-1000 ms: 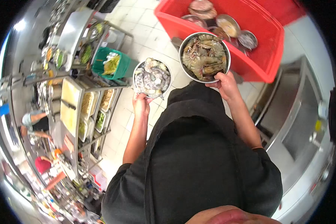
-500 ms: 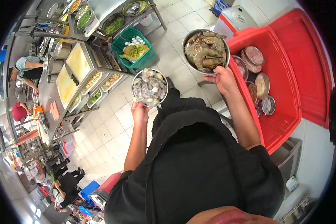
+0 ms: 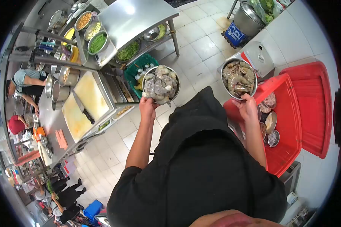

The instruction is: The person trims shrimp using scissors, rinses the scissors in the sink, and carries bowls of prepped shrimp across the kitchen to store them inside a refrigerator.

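Note:
My left hand (image 3: 148,107) grips the near rim of a metal bowl heaped with grey, peeled-looking shrimp (image 3: 160,85). A second metal bowl, filled with whole shell-on prawns (image 3: 238,78), is held at its near edge by my right hand (image 3: 246,106). Both bowls are in the air in front of me, apart from each other. The fingers under each bowl are partly hidden. Close to my right forearm stands an open red cooler box (image 3: 282,125), with several bowls of food (image 3: 271,122) inside and its red lid (image 3: 310,108) swung back.
On the left is a steel counter with a yellowed cutting board (image 3: 86,106) and a knife (image 3: 83,108). A bare steel table (image 3: 140,19) stands ahead, near a green bin (image 3: 132,72). A large pot (image 3: 248,19) sits at the far right. Other people (image 3: 26,81) work at the left.
Both bowls have stayed in my hands. My view has shifted, showing more of the steel table and the far pot. The prawn bowl appears further right and lower; the shrimp bowl further right.

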A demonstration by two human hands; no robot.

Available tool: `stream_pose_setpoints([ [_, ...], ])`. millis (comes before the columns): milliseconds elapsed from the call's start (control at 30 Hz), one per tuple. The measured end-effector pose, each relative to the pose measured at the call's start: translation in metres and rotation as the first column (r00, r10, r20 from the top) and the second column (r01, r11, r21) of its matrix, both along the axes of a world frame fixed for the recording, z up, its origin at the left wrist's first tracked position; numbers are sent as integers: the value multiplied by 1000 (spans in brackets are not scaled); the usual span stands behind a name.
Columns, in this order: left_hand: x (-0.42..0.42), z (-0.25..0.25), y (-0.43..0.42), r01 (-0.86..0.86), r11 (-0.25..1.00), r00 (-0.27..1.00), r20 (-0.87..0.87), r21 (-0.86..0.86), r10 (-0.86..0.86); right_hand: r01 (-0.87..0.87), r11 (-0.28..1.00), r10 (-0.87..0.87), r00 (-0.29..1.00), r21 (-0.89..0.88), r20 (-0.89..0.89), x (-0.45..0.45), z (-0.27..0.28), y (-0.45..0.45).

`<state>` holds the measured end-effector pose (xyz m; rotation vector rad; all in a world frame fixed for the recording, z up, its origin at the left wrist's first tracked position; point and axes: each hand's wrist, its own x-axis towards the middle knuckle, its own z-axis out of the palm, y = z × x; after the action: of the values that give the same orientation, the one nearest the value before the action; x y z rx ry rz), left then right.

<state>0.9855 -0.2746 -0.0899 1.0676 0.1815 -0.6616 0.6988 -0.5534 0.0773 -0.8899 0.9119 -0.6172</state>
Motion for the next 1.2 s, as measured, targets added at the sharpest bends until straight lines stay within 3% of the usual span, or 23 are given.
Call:
stream_pose_setpoints([
  [433,145,50,-180,39,999,999,25,21,-39,106,994,-106,993,13,50,119,1,-191],
  [533,163,84,-239,36,999,999,-3,-23,-36,-2,999,3,1000,-32,30,154,17,-249],
  [667,197,107,-317,58,995,997,-42,-75,-62,-15,1000,14,1000,-24,-21,206,51,-314],
  [733,213,118,-353,47,999,998,-36,-24,-48,-88,996,87,996,-24,-35,234,52,-361],
  [933,274,127,-465,130,991,989,-66,-43,-133,-33,999,32,999,14,23,320,64,-462],
  [967,282,154,-493,126,992,990,-72,18,-125,-28,999,27,999,22,30,332,70,-478],
  [1067,330,123,-557,140,990,989,-53,9,-139,-28,1000,28,1000,-13,9,361,53,-544],
  [1200,383,106,-643,182,983,982,-48,33,-180,103,994,-101,993,27,-62,373,36,-604],
])
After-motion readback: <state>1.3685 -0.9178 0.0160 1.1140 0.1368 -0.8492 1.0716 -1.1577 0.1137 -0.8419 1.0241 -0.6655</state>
